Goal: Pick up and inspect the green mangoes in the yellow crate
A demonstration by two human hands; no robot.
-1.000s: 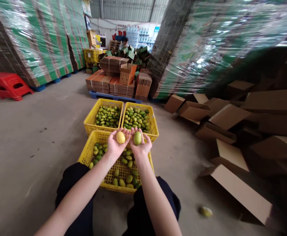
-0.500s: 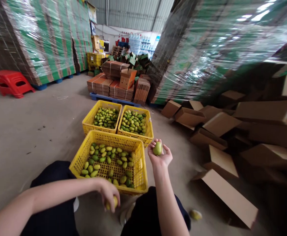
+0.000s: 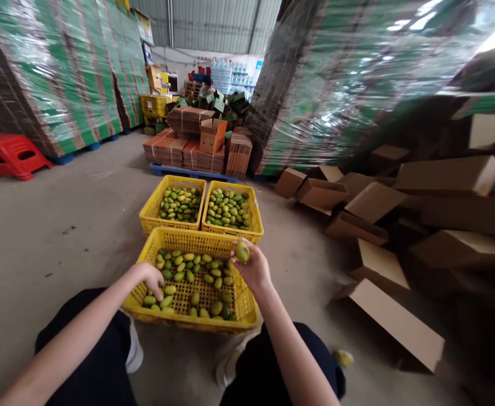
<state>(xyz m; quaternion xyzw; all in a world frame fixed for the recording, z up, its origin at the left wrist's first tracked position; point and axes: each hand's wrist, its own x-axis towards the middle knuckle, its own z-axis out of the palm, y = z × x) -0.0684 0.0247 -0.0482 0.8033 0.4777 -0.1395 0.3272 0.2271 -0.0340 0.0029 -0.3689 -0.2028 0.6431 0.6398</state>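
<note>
My right hand (image 3: 253,268) grips a green fruit (image 3: 242,252) above the right rim of the front yellow crate (image 3: 196,322). Over the left part of that crate is my left hand (image 3: 150,277), its fingers pointing down at the green and yellow fruits (image 3: 166,300) inside. Whether those fingers hold a fruit cannot be made out. The fruits lie loosely in the front crate, with the perforated bottom showing between them. Two more yellow crates, a left one (image 3: 145,219) and a right one (image 3: 259,217), stand behind it, heaped with similar fruits.
Cardboard boxes (image 3: 395,321) lie in a heap at the right. One fruit (image 3: 343,358) is on the floor by my right knee. Flattened cartons (image 3: 196,155) sit on a blue pallet (image 3: 166,171). A red stool (image 3: 12,155) stands left, near wrapped stacks (image 3: 73,73).
My left hand has moved from in front of the crate to over its left part; the yellow fruit it held is out of sight. My right hand has moved left with its fruit.
</note>
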